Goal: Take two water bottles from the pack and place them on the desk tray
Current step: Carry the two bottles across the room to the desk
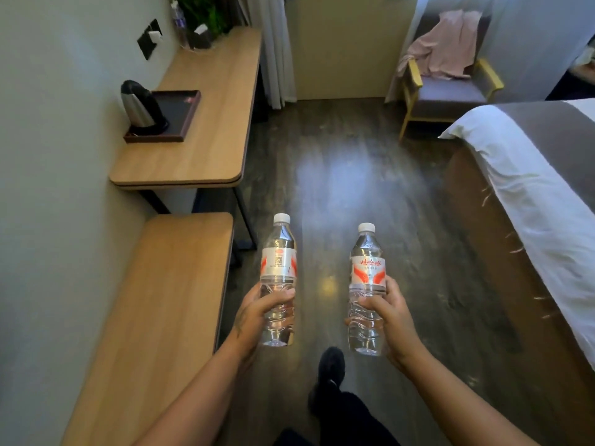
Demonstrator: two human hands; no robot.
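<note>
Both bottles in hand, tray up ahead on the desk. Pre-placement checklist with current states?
1. Left hand has a grip on the left bottle, low on the body, upright: ok.
2. Right hand has a grip on the right bottle, upright: ok.
3. Caps on both bottles: ok.
4. Free space on the tray: ok, the kettle takes the near left part, the far part looks bare.
5. Bottles within reach of the tray: not ok, they are over the floor, well short of the desk.
6. Path along the floor to the desk clear: ok.
</note>
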